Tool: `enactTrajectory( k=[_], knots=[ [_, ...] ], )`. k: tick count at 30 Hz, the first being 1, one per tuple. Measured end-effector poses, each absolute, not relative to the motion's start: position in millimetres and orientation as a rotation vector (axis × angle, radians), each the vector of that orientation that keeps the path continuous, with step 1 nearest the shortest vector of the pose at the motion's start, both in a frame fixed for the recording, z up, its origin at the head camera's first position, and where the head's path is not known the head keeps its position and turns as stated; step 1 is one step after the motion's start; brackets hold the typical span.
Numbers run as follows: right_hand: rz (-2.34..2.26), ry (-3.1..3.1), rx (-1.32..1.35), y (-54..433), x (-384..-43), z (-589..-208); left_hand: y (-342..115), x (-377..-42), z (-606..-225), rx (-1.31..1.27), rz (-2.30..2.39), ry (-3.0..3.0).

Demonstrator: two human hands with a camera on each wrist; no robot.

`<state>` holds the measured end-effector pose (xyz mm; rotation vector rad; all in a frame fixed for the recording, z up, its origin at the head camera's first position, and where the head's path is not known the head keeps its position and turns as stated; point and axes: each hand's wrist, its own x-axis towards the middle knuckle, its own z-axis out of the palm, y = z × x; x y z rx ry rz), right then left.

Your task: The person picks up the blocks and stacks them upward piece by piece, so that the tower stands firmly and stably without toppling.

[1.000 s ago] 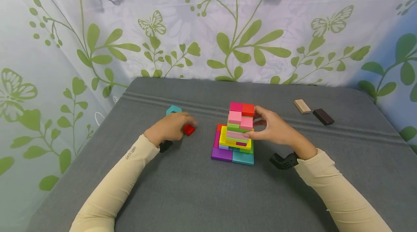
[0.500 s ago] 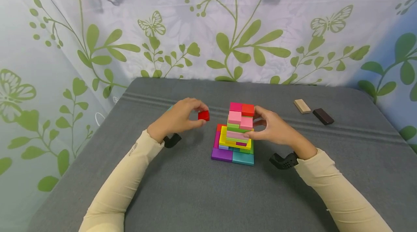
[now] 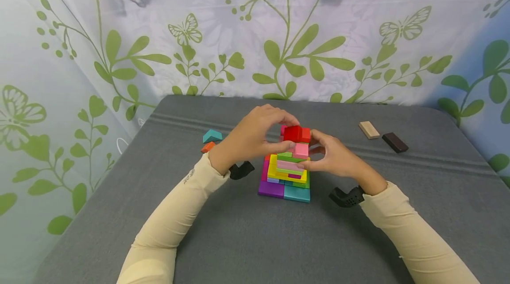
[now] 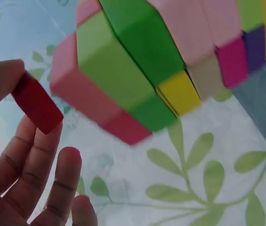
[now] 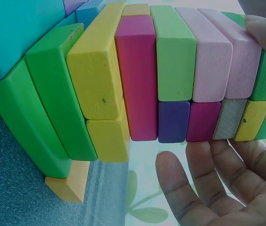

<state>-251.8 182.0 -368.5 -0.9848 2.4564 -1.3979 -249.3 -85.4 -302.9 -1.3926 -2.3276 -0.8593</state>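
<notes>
A stepped tower of colourful wooden blocks [image 3: 291, 165] stands mid-table on a wide base of purple, teal and other coloured pieces. My left hand [image 3: 248, 138] pinches a small red block [image 3: 292, 137] at the tower's top, overlapping it in the head view. The left wrist view shows that red block [image 4: 37, 103] between thumb and fingers, with a gap to the pink block [image 4: 78, 87] at the tower's end. My right hand [image 3: 338, 155] holds the tower's right side, thumb at the near face and fingers behind; its fingers [image 5: 201, 165] reach the stacked blocks.
To the left lie a teal triangular block [image 3: 212, 136] and an orange block [image 3: 208, 147], close to my left forearm. A beige block [image 3: 369, 130] and a dark brown block [image 3: 395, 142] lie at the back right. A patterned curtain [image 3: 223, 53] hangs behind the grey table [image 3: 255, 239].
My left hand has picked up the red block from the table at left and carried it right to the tower's top. The orange block has come into view. My right hand has stayed put.
</notes>
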Motion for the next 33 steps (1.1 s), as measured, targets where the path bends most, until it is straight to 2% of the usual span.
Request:
enactTrajectory(
  k=[8,21,27,33],
  knots=[
    [-1.398,2.458,-1.009,182,-252,-368,-64,-243,-305,-1.384,-0.649,-2.373],
    [-1.425,2.426,-0.997,183,-253,-370,-60,-245,-315,-1.385,-0.583,-2.335],
    [-1.408,2.444,-0.996,183,-252,-369,-74,-246,-314,-1.348,-0.625,-2.4],
    [-1.396,2.451,-0.974,183,-251,-367,-105,-256,-316,-1.242,-0.899,-2.675]
  ],
)
